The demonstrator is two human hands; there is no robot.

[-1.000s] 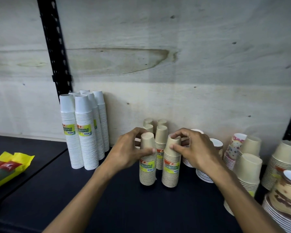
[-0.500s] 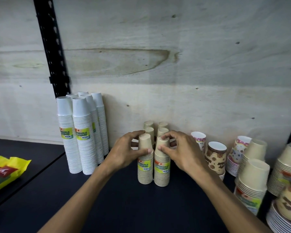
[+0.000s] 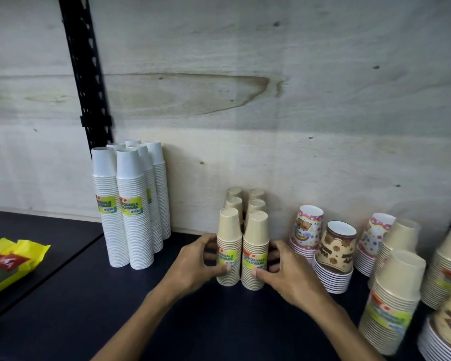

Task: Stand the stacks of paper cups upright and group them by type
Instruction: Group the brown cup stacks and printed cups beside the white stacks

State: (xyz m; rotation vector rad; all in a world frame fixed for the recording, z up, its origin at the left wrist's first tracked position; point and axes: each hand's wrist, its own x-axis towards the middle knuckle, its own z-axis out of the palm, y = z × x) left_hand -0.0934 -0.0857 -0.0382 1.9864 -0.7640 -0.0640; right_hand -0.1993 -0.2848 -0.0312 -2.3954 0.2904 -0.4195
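Small tan cup stacks (image 3: 241,246): two near ones upright, touching, w/ four more behind by the wall. Left hand (image 3: 195,267) grip clamps left stack, right hand (image 3: 288,274) grip clamps right one. Tall white stacks (image 3: 130,204) far left on shelf (image 3: 193,321); patterned cups (image 3: 333,254) just right.

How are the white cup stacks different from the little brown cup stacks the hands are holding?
The white cup stacks are much taller than the small brown cup stacks. The white ones stand at the left with nobody touching them; the brown ones have the left hand and right hand on their two front stacks. The white stacks are white, the brown ones tan. Both groups stand upright against the wall, cups upside down, with yellow-green labels.
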